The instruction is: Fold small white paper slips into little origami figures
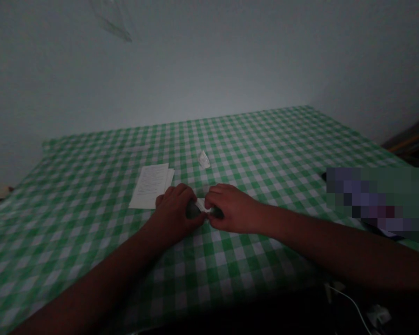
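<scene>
The left hand (176, 214) and right hand (232, 209) seem to pinch a small white paper (200, 204) together, but it is dark. A paper stack (150, 186) lies just past the left hand on a green checked tablecloth (73, 223).

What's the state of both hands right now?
Left hand: closed, pinching a small white paper.
Right hand: closed, pinching the same paper from the other side.
</scene>
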A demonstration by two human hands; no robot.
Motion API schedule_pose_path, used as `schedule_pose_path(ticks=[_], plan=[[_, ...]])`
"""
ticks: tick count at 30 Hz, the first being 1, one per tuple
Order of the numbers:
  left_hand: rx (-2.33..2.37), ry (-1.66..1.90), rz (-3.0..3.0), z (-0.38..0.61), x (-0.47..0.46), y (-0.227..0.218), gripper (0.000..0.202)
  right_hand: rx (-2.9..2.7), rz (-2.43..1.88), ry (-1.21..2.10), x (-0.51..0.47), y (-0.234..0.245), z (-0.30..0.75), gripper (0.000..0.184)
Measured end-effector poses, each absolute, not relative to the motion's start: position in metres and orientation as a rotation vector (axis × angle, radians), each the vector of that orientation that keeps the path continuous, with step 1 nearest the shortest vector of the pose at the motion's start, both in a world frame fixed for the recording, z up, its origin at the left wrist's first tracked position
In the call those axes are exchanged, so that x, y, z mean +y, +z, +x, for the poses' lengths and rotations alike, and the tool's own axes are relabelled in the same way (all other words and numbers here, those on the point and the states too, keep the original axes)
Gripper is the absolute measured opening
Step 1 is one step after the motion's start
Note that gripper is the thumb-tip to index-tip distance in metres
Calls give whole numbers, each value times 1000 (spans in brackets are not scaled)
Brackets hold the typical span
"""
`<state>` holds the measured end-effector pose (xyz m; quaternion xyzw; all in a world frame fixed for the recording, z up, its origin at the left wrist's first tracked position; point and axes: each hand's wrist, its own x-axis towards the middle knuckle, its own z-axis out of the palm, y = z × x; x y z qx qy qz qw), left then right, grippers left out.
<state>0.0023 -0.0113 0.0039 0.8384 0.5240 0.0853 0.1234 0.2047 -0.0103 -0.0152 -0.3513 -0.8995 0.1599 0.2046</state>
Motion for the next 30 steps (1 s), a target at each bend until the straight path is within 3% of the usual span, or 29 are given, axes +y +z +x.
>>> schedule_pose_path(ticks=[15, 20, 25, 30], plan=[[1502, 289, 2488, 2, -12, 7, 38, -2423, -1035, 498, -2, -19, 209, 7], [1299, 279, 2508, -3, -9, 5, 21, -2428, -945, 585, 2, -17, 215, 5], [1231, 317, 2491, -8, -2, -3, 19, -2551, -727, 652, 6, -12, 222, 16], [1158, 332, 2477, -13, 3, -6, 17, -2586, -708, 654, 8, -10, 223, 14]])
